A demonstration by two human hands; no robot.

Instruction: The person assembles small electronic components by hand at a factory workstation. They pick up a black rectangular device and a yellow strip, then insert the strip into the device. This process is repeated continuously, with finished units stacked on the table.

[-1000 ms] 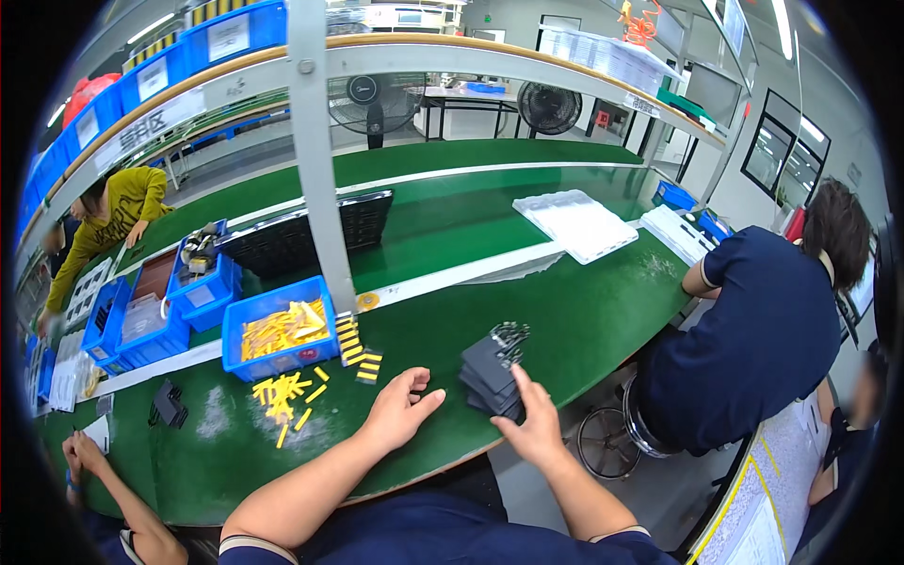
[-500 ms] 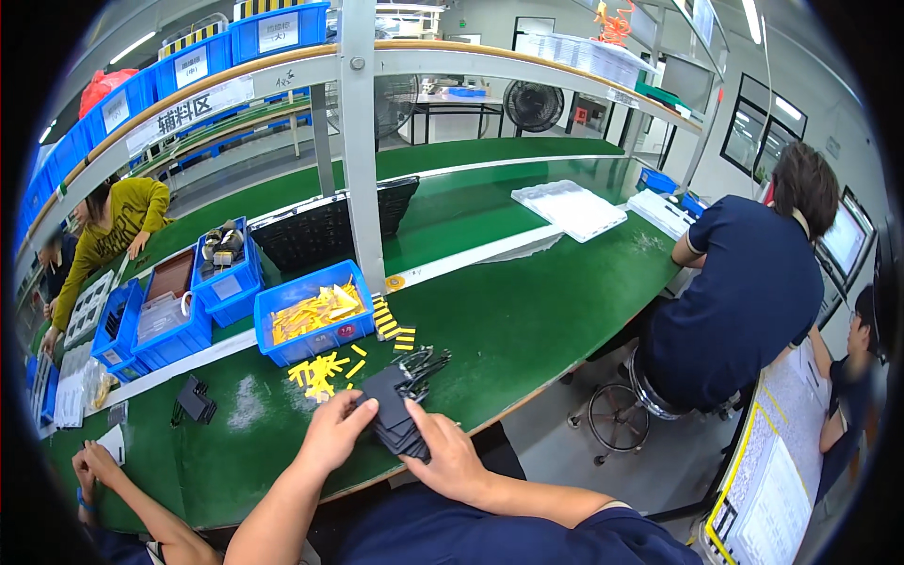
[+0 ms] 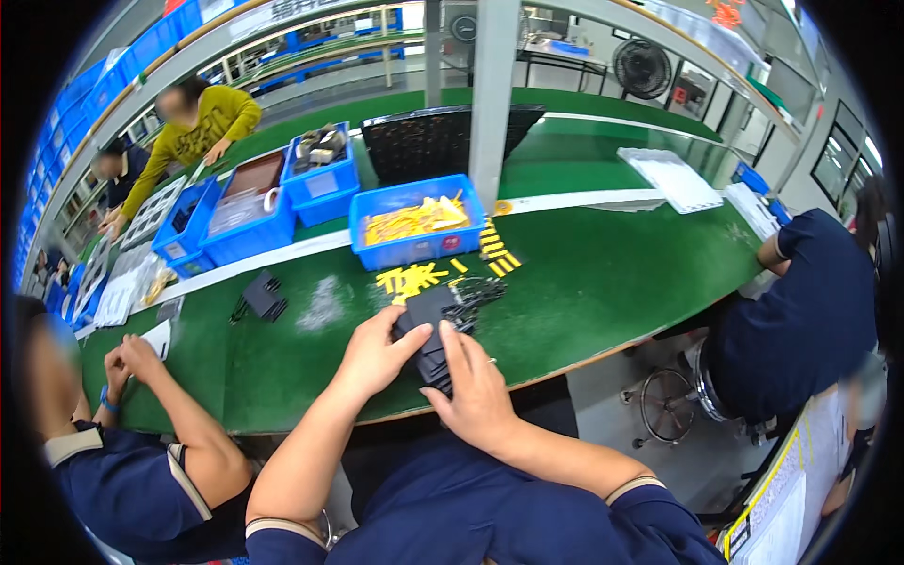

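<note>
Both your hands meet on a stack of flat black parts (image 3: 431, 331) at the near edge of the green counter (image 3: 603, 282). Your left hand (image 3: 375, 355) curls over the stack's left side, thumb on top; your right hand (image 3: 478, 391) closes on its near right side, index finger laid along the top, a ring on one finger. Each grip is wrapped partway round the stack, fingers bent, not flat. Whether the stack rests on the counter or is lifted, you cannot tell. Just beyond the grip lies a tangle of dark small parts (image 3: 478, 292), touching or nearly touching the stack. Further out, loose yellow strips (image 3: 410, 279) lie scattered, and a short row of yellow pieces (image 3: 497, 250) sits to the right of them. Beyond those stands a blue bin (image 3: 415, 247) holding more yellow strips, with a white rectangular label on its front wall. Left of the grip, well apart, a small black stack (image 3: 263, 298) lies by a pale scuffed patch (image 3: 324, 303). Far out left, two more blue bins (image 3: 320, 188) carry pale rectangular labels. A grey post (image 3: 494, 94) rises behind the bin. Far right, a white tray (image 3: 670, 177). A co-worker's hands (image 3: 127, 360) rest on the counter at your left; a seated person in dark blue (image 3: 800, 320) is at your right.
</note>
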